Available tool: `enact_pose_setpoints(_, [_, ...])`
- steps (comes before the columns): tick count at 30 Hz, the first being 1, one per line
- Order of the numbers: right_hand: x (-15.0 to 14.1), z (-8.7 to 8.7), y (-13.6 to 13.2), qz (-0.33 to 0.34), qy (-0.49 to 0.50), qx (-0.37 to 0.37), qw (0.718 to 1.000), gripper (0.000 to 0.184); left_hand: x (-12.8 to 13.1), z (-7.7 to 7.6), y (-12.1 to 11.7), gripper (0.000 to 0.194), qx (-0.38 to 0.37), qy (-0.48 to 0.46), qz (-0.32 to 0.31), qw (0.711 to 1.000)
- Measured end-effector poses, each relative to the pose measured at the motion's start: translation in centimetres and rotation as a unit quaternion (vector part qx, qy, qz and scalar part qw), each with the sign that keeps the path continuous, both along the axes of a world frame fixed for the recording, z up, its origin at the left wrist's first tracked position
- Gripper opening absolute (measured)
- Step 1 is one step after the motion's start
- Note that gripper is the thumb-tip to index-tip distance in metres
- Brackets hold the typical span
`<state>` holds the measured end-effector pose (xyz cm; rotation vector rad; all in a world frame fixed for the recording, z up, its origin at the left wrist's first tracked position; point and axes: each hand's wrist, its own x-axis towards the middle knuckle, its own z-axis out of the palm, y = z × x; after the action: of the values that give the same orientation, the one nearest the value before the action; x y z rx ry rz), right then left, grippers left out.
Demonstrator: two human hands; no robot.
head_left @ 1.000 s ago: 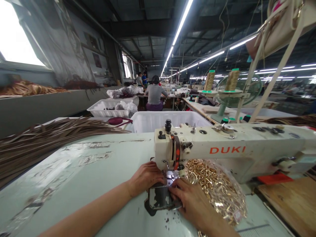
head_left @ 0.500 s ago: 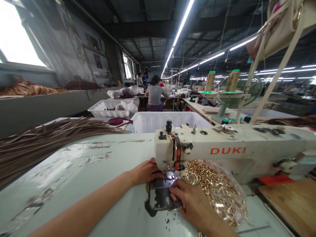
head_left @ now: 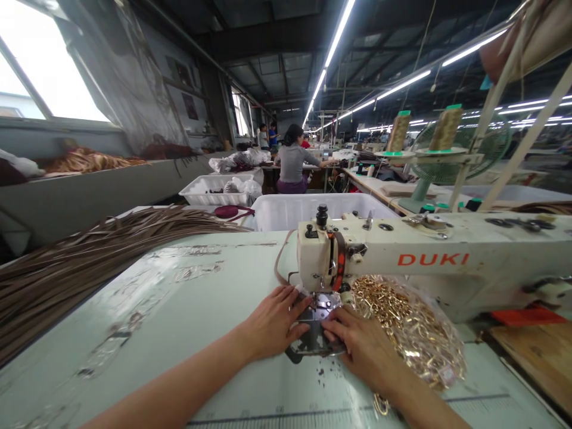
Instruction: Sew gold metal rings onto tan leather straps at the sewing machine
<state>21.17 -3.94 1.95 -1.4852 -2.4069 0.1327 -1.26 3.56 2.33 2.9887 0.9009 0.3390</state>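
Both hands have crept closer: left hand (head_left: 273, 320) and right hand (head_left: 360, 344) press flat beside the needle (head_left: 322, 296); guide evenly, fingertips clear.

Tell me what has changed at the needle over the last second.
A thin brown strap now loops out behind the sewing machine head, where none showed before. The left hand has slid nearer the presser foot. The right hand stays flat on the needle plate; the bag of gold rings is unmoved.

Left hand (head_left: 272, 325) flat, palm down, fingers (head_left: 298, 305) extended; right hand (head_left: 361, 345) likewise, fingertips nearly meeting.
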Motion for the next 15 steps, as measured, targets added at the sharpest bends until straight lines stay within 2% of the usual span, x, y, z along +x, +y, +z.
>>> enact_pose_setpoints(4, [0.0, -0.1, 0.0, -0.004, 0.003, 0.005, 1.0, 0.024, 0.3, 0.2, -1.4, 0.054, 0.016, 0.03, 0.034, 0.999])
enact_pose_setpoints(15, [-0.1, 0.5, -0.4, -0.012, -0.008, 0.018, 1.0, 0.017, 0.8, 0.6, -2.1, 0.051, 0.018, 0.063, 0.053, 0.996])
